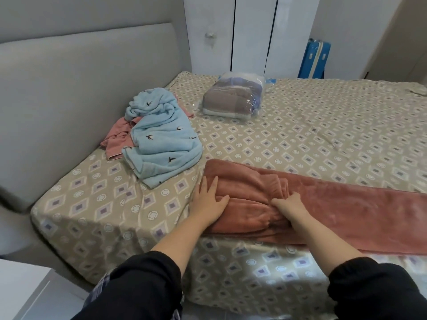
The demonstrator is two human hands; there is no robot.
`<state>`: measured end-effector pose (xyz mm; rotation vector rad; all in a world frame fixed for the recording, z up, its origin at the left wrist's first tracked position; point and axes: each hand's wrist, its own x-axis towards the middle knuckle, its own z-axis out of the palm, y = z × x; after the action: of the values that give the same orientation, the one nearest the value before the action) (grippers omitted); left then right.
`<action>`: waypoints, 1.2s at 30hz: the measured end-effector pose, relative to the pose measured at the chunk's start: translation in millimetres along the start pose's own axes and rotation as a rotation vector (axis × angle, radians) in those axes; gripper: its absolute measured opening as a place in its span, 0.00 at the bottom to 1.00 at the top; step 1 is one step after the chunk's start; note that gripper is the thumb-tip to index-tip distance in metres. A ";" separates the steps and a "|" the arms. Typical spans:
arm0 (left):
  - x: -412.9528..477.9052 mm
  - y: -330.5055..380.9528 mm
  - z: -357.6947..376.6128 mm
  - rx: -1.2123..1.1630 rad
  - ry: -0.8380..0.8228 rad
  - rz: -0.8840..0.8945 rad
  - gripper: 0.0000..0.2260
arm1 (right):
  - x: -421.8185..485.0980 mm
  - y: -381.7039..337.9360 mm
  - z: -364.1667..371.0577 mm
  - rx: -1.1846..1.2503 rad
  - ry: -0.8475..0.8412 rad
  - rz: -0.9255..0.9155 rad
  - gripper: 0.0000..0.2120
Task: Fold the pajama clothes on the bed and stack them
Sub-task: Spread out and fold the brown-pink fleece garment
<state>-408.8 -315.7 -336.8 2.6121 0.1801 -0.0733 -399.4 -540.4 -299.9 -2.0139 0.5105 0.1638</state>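
Head camera: a person leans over the near edge of a bed [323, 125] in a patterned sheet, working on a pink fleece pajama garment [346, 204] that runs as a long band from the lower centre of the frame out past the right edge. The left hand [208, 204] lies flat on the garment's left end, fingers straight and spread, gripping nothing. The right hand [290, 205], just right of centre, curls its fingers into a bunched ridge of fleece and appears to pinch it. The step looks like smoothing before a fold. It would go best with the flat hand anchoring that end while the other draws the ridge out toward the right, so no crease is trapped, then bringing the long right portion over to meet the left end squarely. Thick fleece is likely to spring back, so each fold wants pressing down. At left centre a crumpled light-blue pajama piece [161, 139] sits on another pink garment [116, 139], both unfolded; no stack is begun.
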 end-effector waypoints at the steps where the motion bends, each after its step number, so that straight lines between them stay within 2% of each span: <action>1: -0.3 -0.4 3.6 -0.012 0.013 0.011 0.34 | -0.7 0.7 -1.1 -0.085 0.001 -0.022 0.42; 4: 2.8 -4.5 4.0 -0.170 0.070 0.015 0.41 | -1.6 -16.7 -1.6 -0.408 0.120 -0.287 0.42; 7: 2.9 -16.0 -9.0 -0.518 0.038 0.008 0.43 | 3.2 -43.3 12.5 -0.629 0.121 -0.537 0.36; 9: 1.5 -23.3 -19.2 -0.744 -0.006 -0.028 0.35 | 10.3 -62.6 31.4 -0.676 0.034 -0.607 0.32; 11: 6.0 -28.2 -27.3 -0.854 -0.072 -0.100 0.25 | 18.7 -80.3 53.4 -0.671 -0.066 -0.630 0.29; 14: 13.8 -35.0 -33.1 -0.779 -0.108 -0.129 0.17 | 36.0 -99.7 83.1 -0.644 -0.158 -0.641 0.28; 19: 13.5 -42.4 -31.2 -0.681 -0.021 -0.142 0.18 | 68.7 -119.2 123.0 -0.621 -0.303 -0.441 0.28; 21: 12.1 -43.4 -30.4 -0.662 -0.009 -0.159 0.18 | 79.5 -119.7 136.1 -0.676 -0.336 -0.439 0.25; 24: 10.6 -48.0 -34.8 -0.687 -0.080 -0.177 0.18 | 91.6 -119.7 142.6 -0.688 -0.252 -0.535 0.18; 27: 9.1 -55.5 -37.7 -0.636 -0.240 -0.105 0.17 | 96.8 -116.2 140.3 -0.588 -0.105 -0.572 0.19; 30: 7.5 -60.3 -38.8 -0.595 -0.272 -0.060 0.15 | 95.3 -103.7 148.5 -0.594 -0.043 -0.578 0.17; 32: 5.5 -62.2 -41.1 -0.591 -0.291 -0.111 0.18 | 91.7 -98.0 153.2 -0.609 -0.005 -0.613 0.16; 36: -0.1 -65.9 -44.1 -0.615 -0.488 -0.186 0.18 | 87.3 -97.5 151.0 -0.650 0.053 -0.714 0.15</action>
<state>-417.5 -237.1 -331.1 1.8943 0.2263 -0.6117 -264.5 -394.7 -321.9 -2.7083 -0.2998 -0.1907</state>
